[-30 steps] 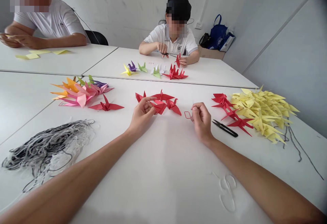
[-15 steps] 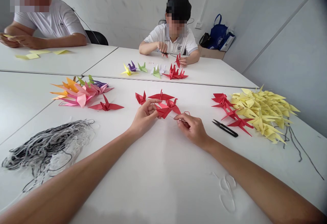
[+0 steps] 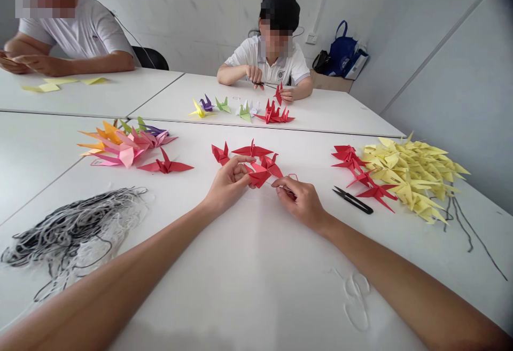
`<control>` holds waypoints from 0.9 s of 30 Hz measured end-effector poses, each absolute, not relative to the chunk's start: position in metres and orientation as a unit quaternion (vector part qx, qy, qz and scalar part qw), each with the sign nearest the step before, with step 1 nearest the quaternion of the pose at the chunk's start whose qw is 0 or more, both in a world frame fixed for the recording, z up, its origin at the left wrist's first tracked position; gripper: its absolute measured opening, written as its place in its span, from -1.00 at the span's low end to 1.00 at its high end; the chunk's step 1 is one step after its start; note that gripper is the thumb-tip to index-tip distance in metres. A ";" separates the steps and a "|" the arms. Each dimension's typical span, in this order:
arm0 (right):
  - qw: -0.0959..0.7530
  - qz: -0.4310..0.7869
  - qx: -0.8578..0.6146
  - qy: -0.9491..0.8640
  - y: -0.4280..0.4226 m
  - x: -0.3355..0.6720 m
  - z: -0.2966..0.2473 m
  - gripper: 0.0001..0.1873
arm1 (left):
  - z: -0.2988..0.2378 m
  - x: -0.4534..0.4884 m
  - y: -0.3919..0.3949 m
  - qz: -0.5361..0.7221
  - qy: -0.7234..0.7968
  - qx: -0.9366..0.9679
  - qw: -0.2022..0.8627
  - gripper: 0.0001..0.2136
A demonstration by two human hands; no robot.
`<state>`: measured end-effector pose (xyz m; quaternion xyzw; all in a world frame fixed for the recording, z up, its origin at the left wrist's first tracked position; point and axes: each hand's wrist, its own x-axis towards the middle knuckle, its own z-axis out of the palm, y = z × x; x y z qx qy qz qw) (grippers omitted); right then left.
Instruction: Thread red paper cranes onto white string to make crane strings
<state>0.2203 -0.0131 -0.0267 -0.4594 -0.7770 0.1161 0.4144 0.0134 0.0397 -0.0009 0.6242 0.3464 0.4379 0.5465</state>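
My left hand pinches a red paper crane by one side, its fingers closed. Close by on the right, my right hand is closed in a pinch on a thin needle-like piece, whose tip points toward the crane. A small pinkish wire loop shows just behind the right fingers; whether it is held, I cannot tell. Behind my hands lie more red cranes, one at the left, one at the back and one touching or near the held crane.
Black thread snips lie right of my right hand, beside red cranes and a yellow crane heap. Tangled cords and colourful cranes are at left. A clear thread lies near my right forearm. Two people sit opposite.
The held crane has turned slightly, and my right fingertips have come a little nearer to it. Both hands keep their pinch.
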 end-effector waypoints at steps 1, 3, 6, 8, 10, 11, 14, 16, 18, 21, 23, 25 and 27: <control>0.413 0.117 -0.460 -0.777 -0.013 0.220 -0.027 -0.84 | -0.001 0.013 0.040 0.438 0.346 0.627 0.543 -0.69; 0.412 0.117 -0.464 -0.775 -0.013 0.220 -0.027 -0.84 | -0.002 0.013 0.039 0.443 0.345 0.632 0.535 -0.70; 0.414 0.115 -0.472 -0.770 -0.013 0.219 -0.026 -0.84 | -0.002 0.014 0.036 0.451 0.352 0.659 0.488 -0.72; 0.410 0.122 -0.474 -0.770 -0.012 0.219 -0.025 -0.85 | -0.003 0.015 0.034 0.447 0.358 0.693 0.437 -0.72; 0.404 0.138 -0.471 -0.772 -0.011 0.219 -0.024 -0.86 | -0.004 0.016 0.032 0.441 0.358 0.722 0.395 -0.71; 0.402 0.149 -0.470 -0.771 -0.011 0.219 -0.024 -0.86 | -0.004 0.016 0.031 0.440 0.356 0.731 0.382 -0.71; 0.405 0.198 -0.472 -0.758 -0.010 0.220 -0.023 -0.89 | -0.005 0.016 0.030 0.439 0.354 0.740 0.366 -0.70; 0.407 0.235 -0.475 -0.743 -0.010 0.220 -0.022 -0.91 | -0.005 0.016 0.029 0.440 0.354 0.743 0.360 -0.70; 0.409 0.259 -0.474 -0.736 -0.010 0.220 -0.021 -0.92 | -0.004 0.016 0.029 0.437 0.354 0.748 0.351 -0.70; 0.404 0.274 -0.468 -0.737 -0.009 0.220 -0.018 -0.93 | -0.005 0.017 0.028 0.427 0.355 0.759 0.340 -0.70; 0.402 0.299 -0.468 -0.728 -0.010 0.220 -0.016 -0.92 | -0.005 0.018 0.028 0.421 0.354 0.764 0.338 -0.69; 0.402 0.333 -0.465 -0.715 -0.010 0.220 -0.014 -0.89 | -0.005 0.018 0.028 0.415 0.349 0.766 0.344 -0.67; 0.403 0.356 -0.454 -0.711 -0.010 0.220 -0.014 -0.87 | -0.005 0.018 0.028 0.409 0.345 0.767 0.353 -0.65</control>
